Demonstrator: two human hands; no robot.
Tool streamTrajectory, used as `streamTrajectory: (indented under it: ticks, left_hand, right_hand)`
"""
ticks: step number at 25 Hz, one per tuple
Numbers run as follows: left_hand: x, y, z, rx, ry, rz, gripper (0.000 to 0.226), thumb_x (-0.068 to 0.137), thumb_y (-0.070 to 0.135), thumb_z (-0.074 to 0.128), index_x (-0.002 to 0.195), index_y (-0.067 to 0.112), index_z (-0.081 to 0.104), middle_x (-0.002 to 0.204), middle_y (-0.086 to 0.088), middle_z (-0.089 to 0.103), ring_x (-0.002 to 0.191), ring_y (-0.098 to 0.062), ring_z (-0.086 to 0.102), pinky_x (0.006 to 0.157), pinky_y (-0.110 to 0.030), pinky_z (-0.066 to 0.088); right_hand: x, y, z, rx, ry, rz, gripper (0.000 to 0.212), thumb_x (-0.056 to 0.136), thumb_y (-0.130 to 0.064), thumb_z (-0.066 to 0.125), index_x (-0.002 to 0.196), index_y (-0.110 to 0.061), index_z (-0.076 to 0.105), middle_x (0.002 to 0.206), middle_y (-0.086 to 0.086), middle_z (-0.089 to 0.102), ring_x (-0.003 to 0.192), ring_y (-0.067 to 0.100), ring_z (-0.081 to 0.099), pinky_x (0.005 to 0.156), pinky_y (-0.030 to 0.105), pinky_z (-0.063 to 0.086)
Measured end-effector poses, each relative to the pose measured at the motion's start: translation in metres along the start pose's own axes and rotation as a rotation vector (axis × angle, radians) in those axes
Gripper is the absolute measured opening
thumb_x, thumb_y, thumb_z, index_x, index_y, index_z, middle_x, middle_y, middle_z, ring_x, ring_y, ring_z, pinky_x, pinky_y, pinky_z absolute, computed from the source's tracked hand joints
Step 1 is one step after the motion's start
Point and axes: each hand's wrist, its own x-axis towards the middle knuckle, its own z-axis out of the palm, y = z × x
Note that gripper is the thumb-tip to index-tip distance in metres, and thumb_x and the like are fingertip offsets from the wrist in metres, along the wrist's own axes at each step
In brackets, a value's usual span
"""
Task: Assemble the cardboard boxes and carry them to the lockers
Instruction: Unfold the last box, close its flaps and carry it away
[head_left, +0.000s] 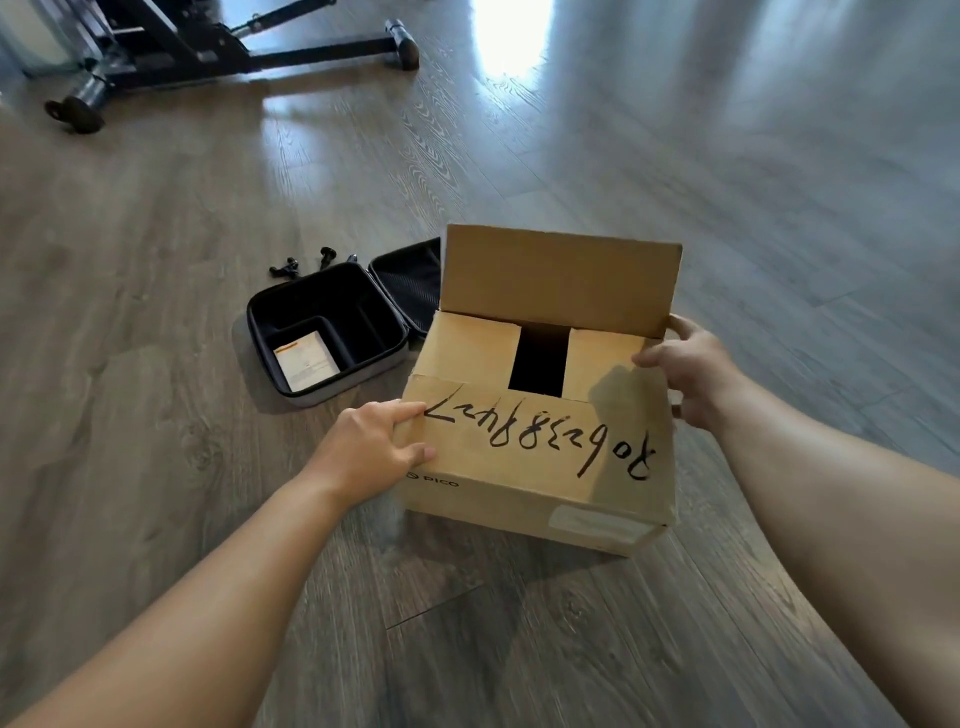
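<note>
box half-closed, far flap still up

the left hand's fingers (415, 410) curl over the near-left corner of the cardboard box (540, 441), thumb pressed on its front face, gripping the near flap (519, 441) that carries the handwritten marker digits. the right hand (685, 374) holds the box's right edge at about 3 o'clock, thumb lying on the right inner flap (608, 358) and fingers wrapped round the side, narrow on the cardboard. the box sits on the wooden floor (208, 519), centre right of the view.

what could go wrong: the far flap (561, 275) stands upright at 12 o'clock, and the two inner flaps leave a dark gap between them. if the box is lifted like this, the near flap may spring open, since nothing seen tapes it down. the open black case (327, 338) lies just beside the box at 10 o'clock, with small black fittings (306, 262) near it; sliding the box that way could knock them.

hard to make out: the inside of the box is black through the gap, so its contents cannot be told. the right hand's fingertips are hidden behind the box wall. no lockers are in view. a black metal frame (208, 47) at 11 o'clock is cut off by the top edge.
</note>
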Motion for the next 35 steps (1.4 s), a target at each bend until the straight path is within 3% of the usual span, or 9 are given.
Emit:
streamTrajectory:
  ticks: [4,7,9,12,15,18,25,30,35]
  left_hand:
    - [0.003,0.008,0.011,0.039,0.079,-0.067,0.059,0.085,0.043,0.074,0.139,0.026,0.058,0.135,0.004,0.062,0.124,-0.018,0.056,0.102,-0.034,0.049]
    - [0.004,0.013,0.013,0.055,0.106,-0.038,0.056,0.084,0.043,0.075,0.134,0.022,0.062,0.126,0.005,0.066,0.119,-0.019,0.06,0.097,-0.036,0.051]
    - [0.006,0.015,0.01,0.103,0.113,-0.041,0.054,0.082,0.046,0.076,0.129,0.022,0.063,0.114,0.002,0.068,0.111,-0.021,0.061,0.087,-0.033,0.051]
    - [0.008,0.016,0.009,0.084,0.029,-0.055,0.072,0.079,0.053,0.075,0.139,0.03,0.042,0.112,0.002,0.06,0.107,-0.022,0.059,0.086,-0.037,0.052]
    - [0.011,0.019,0.009,0.021,-0.089,-0.104,0.084,0.086,0.054,0.068,0.153,0.046,0.019,0.131,-0.004,0.052,0.119,-0.025,0.052,0.095,-0.038,0.048]
    - [0.012,0.027,0.011,-0.099,-0.08,-0.132,0.078,0.09,0.046,0.067,0.155,0.04,0.024,0.147,-0.004,0.045,0.13,-0.024,0.045,0.098,-0.035,0.042]
    - [0.002,0.032,-0.003,-0.046,0.082,-0.161,0.079,0.081,0.044,0.078,0.15,0.025,0.043,0.142,-0.002,0.054,0.129,-0.022,0.05,0.094,-0.03,0.043]
    - [-0.011,0.031,-0.043,-0.024,0.204,-0.146,0.065,0.081,0.046,0.078,0.137,0.021,0.058,0.128,-0.002,0.064,0.117,-0.022,0.058,0.084,-0.028,0.043]
    - [-0.042,0.044,-0.124,-0.013,0.261,-0.201,0.066,0.084,0.042,0.076,0.142,0.02,0.054,0.134,-0.002,0.061,0.119,-0.023,0.058,0.088,-0.03,0.047]
  right_hand:
    - [-0.01,0.013,0.007,-0.009,0.057,-0.181,0.062,0.078,0.001,0.071,0.119,-0.043,0.058,0.109,0.012,0.07,0.091,0.035,0.07,0.072,0.058,0.061]
    - [-0.024,0.027,0.003,-0.277,0.114,-0.316,0.053,0.08,-0.007,0.07,0.121,-0.038,0.066,0.124,0.003,0.063,0.103,0.029,0.066,0.078,0.047,0.062]
    - [-0.029,0.042,-0.002,-0.525,0.111,-0.395,0.047,0.087,-0.021,0.073,0.132,-0.03,0.066,0.133,0.003,0.064,0.115,0.027,0.063,0.094,0.042,0.056]
    - [-0.038,0.051,-0.003,-0.775,0.069,-0.418,0.054,0.094,-0.043,0.068,0.144,-0.027,0.057,0.139,0.008,0.06,0.125,0.03,0.057,0.099,0.033,0.046]
    - [-0.043,0.054,0.001,-0.879,0.057,-0.376,0.061,0.096,-0.051,0.061,0.151,-0.03,0.047,0.14,0.014,0.055,0.125,0.033,0.054,0.099,0.039,0.048]
    - [-0.049,0.053,0.01,-0.943,0.103,-0.364,0.062,0.095,-0.054,0.058,0.151,-0.029,0.046,0.135,0.016,0.056,0.119,0.033,0.057,0.096,0.041,0.052]
    - [-0.06,0.041,0.035,-0.951,0.103,-0.362,0.06,0.092,-0.049,0.06,0.147,-0.024,0.052,0.137,0.016,0.058,0.118,0.033,0.058,0.094,0.042,0.053]
    - [-0.064,0.003,0.056,-0.928,0.08,-0.47,0.059,0.092,-0.047,0.062,0.146,-0.025,0.053,0.131,0.015,0.06,0.103,0.028,0.063,0.085,0.04,0.056]
    - [-0.109,-0.071,0.09,-0.933,0.001,-0.527,0.064,0.091,-0.048,0.066,0.149,-0.025,0.049,0.128,0.012,0.054,0.107,0.027,0.058,0.084,0.037,0.053]
